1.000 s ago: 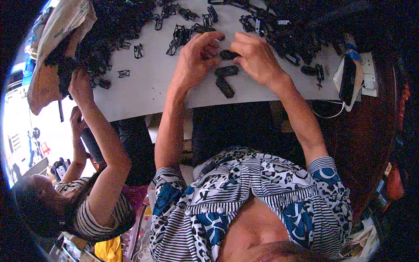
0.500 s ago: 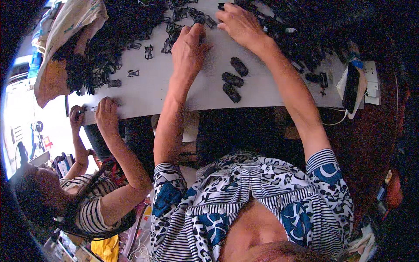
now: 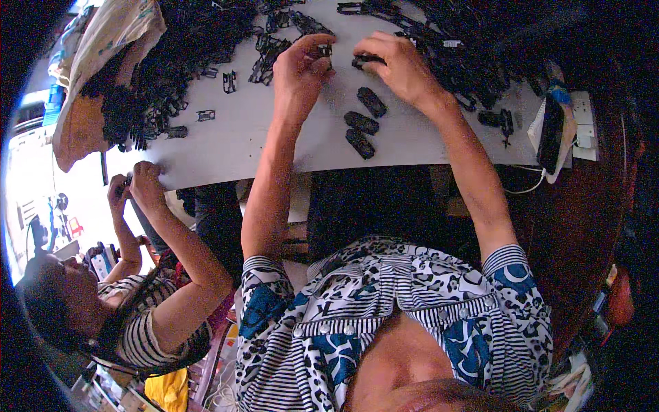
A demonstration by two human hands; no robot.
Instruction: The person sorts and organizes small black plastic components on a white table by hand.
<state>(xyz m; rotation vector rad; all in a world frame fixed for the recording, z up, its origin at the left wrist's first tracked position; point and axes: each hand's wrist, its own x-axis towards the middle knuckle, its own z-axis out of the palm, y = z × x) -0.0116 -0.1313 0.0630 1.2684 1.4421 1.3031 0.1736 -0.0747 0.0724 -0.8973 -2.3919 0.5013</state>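
Observation:
Over the far middle of the white table [image 3: 220, 151], my left hand [image 3: 299, 69] pinches a small black plastic frame [image 3: 325, 51] between thumb and fingers. To its right, my right hand [image 3: 399, 67] is closed on a dark plastic piece [image 3: 365, 60], largely covered by the fingers. A gap separates the two hands, and the parts in them do not touch. Nearer me, three black oblong pieces lie in a slanted row: a far one [image 3: 371, 101], a middle one [image 3: 361, 122] and a near one [image 3: 360, 144].
Heaps of black plastic parts lie at the left [image 3: 185, 55] and right [image 3: 480, 41]. A cloth sack [image 3: 113, 41] stands at far left. A black phone [image 3: 551, 137] and a white power strip [image 3: 583, 123] sit at the right edge. A co-worker's hands [image 3: 141, 182] work at the left edge.
My right hand has come back from the far parts with a dark piece in it. My left hand has turned, showing the black frame. The co-worker's hands have drawn together.

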